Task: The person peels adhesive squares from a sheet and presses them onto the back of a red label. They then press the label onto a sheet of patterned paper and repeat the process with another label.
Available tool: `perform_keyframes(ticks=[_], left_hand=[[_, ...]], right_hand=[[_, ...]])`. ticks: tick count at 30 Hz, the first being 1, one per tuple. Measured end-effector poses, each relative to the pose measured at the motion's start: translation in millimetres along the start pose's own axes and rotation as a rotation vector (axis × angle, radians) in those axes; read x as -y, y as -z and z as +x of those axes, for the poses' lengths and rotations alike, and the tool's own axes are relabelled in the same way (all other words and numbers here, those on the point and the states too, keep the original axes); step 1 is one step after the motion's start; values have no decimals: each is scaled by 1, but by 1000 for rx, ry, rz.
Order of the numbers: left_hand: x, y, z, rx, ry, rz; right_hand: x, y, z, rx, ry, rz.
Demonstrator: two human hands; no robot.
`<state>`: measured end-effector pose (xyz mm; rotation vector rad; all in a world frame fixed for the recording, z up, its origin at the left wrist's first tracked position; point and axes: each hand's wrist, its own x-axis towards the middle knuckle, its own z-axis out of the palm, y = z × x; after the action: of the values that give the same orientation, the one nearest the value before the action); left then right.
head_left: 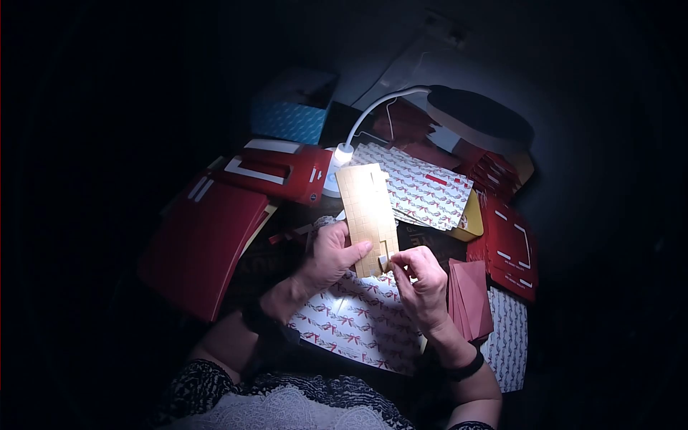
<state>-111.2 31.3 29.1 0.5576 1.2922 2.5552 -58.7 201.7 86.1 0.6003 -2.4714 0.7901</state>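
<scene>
My left hand [335, 256] is closed on a yellowish sheet [367, 208] marked off in small rectangles, its thumb lying across the front. The sheet is held up, tilted slightly, under the lamp light. At its lower right edge my right hand [423, 285] is closed in a pinch, right beside a small pale patch [383, 260] on the sheet. Whatever lies between those fingertips is too small to make out. Below both hands rests white paper [351, 322] printed with red bows and greenery.
A white gooseneck lamp [373, 107] with a dark oval head arches behind the sheet. Patterned papers [423, 188] lie at its base. Red packs [276, 172] and a dark red folder [204, 244] are on the left; red envelopes [469, 301] and more red packs [507, 244] on the right. A blue box [290, 120] stands behind.
</scene>
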Motion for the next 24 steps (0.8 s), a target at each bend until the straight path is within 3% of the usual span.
perform_keyframes(ticks=[13,24], left_hand=[[2,-1,-1,46,-22,26],[10,3,0,25,51,108]], right_hand=[[2,-7,1,-28,234,-181],[1,-7,-1,89,231,-155]])
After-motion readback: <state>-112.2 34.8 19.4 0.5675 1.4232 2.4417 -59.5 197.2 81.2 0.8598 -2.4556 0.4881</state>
